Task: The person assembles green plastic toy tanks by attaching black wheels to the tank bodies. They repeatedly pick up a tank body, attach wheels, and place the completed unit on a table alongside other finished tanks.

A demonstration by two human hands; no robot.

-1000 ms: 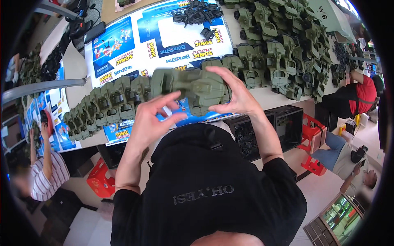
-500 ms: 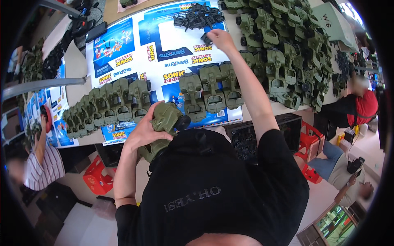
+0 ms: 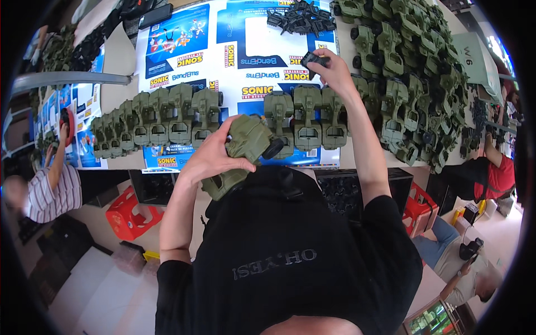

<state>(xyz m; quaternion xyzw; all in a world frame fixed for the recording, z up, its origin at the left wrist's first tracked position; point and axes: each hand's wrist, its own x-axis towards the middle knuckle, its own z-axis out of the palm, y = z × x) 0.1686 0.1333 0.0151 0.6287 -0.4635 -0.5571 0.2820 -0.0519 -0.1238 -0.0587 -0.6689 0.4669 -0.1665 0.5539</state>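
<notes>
My left hand (image 3: 209,159) grips an olive-green toy vehicle (image 3: 249,137) near the table's front edge, tilted, with a black wheel facing right. Its lower end hangs close to my black shirt. My right hand (image 3: 336,72) is raised over the printed sheet (image 3: 240,89) and pinches a small black plastic part (image 3: 314,60) between thumb and fingers. Beyond that hand lies a heap of similar black parts (image 3: 301,18). Green toy vehicles stand side by side along the front of the table, in a left row (image 3: 178,114) and a shorter right group (image 3: 307,117).
A large pile of green toy vehicles (image 3: 402,84) covers the right of the table. A grey metal bar (image 3: 72,79) crosses at the left. Red stools (image 3: 131,215) stand below the table. People are at both sides, one in a striped shirt (image 3: 54,192).
My right hand has come away from the black heap, nearer to me, with the black part. The left hand still holds the green toy vehicle. The whole view has shifted slightly.
</notes>
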